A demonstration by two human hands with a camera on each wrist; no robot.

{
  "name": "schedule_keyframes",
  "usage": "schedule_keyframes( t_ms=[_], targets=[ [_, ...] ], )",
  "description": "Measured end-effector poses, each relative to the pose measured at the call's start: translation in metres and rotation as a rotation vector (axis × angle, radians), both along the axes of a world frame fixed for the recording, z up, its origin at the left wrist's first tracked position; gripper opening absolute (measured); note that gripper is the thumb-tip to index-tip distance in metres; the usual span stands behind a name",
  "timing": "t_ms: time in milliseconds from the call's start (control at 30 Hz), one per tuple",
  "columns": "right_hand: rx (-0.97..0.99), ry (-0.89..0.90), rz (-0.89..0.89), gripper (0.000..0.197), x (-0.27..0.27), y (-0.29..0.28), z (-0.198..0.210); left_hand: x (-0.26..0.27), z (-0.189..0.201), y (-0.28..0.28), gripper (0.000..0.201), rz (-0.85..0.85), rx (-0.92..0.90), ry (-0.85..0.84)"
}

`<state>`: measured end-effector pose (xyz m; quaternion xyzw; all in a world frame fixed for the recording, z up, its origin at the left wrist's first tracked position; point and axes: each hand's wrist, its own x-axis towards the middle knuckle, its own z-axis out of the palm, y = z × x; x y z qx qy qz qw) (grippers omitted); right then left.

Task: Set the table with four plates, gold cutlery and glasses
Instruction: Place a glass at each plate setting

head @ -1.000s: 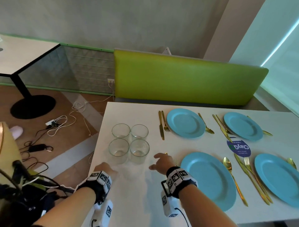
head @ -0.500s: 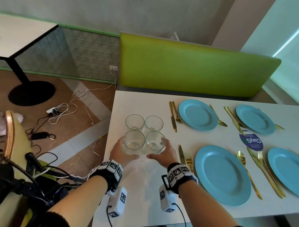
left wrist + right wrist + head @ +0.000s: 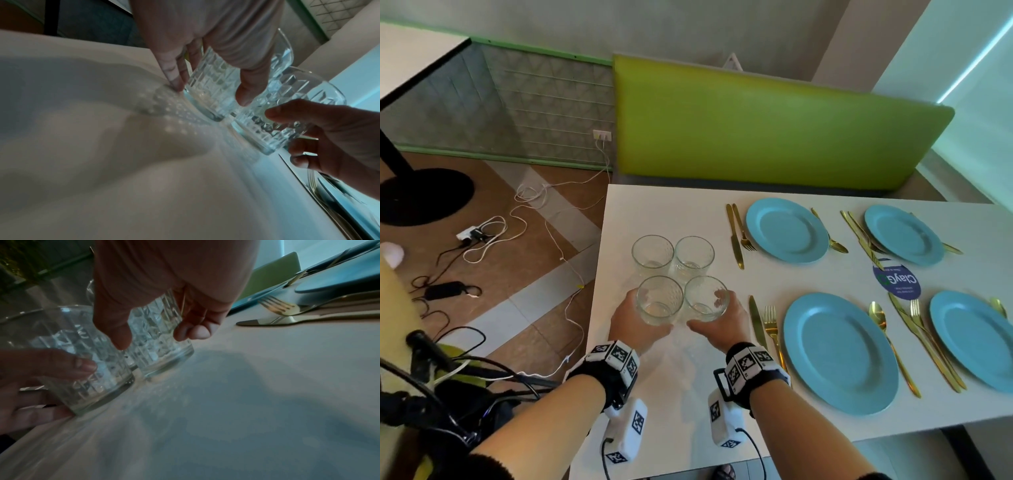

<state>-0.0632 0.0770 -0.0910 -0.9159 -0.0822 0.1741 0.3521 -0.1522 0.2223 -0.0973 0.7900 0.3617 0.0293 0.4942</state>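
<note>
Four clear patterned glasses stand clustered at the left end of the white table (image 3: 654, 212). My left hand (image 3: 631, 320) grips the near-left glass (image 3: 659, 301), seen close in the left wrist view as the near-left glass (image 3: 211, 84). My right hand (image 3: 726, 325) grips the near-right glass (image 3: 707, 298), with thumb and fingers curled round the near-right glass (image 3: 156, 340) in the right wrist view. I cannot tell whether either glass has left the table. The two far glasses (image 3: 653, 253) (image 3: 694, 255) stand untouched. Four blue plates (image 3: 839, 353) (image 3: 787, 229) lie set, with gold cutlery (image 3: 756, 322) beside them.
A green bench back (image 3: 774, 130) runs behind the table. The table's left edge is just left of the glasses, and cables with a power strip (image 3: 472, 236) lie on the floor beyond. A round blue sticker (image 3: 897, 281) sits between the plates.
Both hands moved forward from low on the table and closed round the two near glasses. The view has shifted closer and to the left.
</note>
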Motion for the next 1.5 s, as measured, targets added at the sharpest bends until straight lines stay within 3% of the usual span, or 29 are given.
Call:
schedule_keyframes(
  t_ms=[267, 633, 867, 1067, 1500],
  targets=[
    [-0.003, -0.055, -0.177, 0.073, 0.031, -0.064, 0.049, 0.034, 0.035, -0.045, 0.084, -0.318, 0.016, -0.056],
    [-0.072, -0.167, -0.49, 0.077, 0.123, -0.224, 0.103, 0.17, 0.092, -0.168, 0.081, -0.508, 0.001, -0.19],
    [-0.069, -0.097, -0.639, 0.07, 0.219, -0.334, 0.1, 0.271, 0.093, -0.246, 0.083, -0.505, -0.007, -0.157],
    [-0.058, -0.066, -0.786, 0.077, 0.297, -0.413, 0.086, 0.335, 0.079, -0.294, 0.083, -0.521, 0.008, -0.081],
    [-0.118, 0.032, -0.836, 0.08, 0.391, -0.465, 0.042, 0.399, 0.041, -0.347, 0.093, -0.529, -0.01, 0.055]
  ],
)
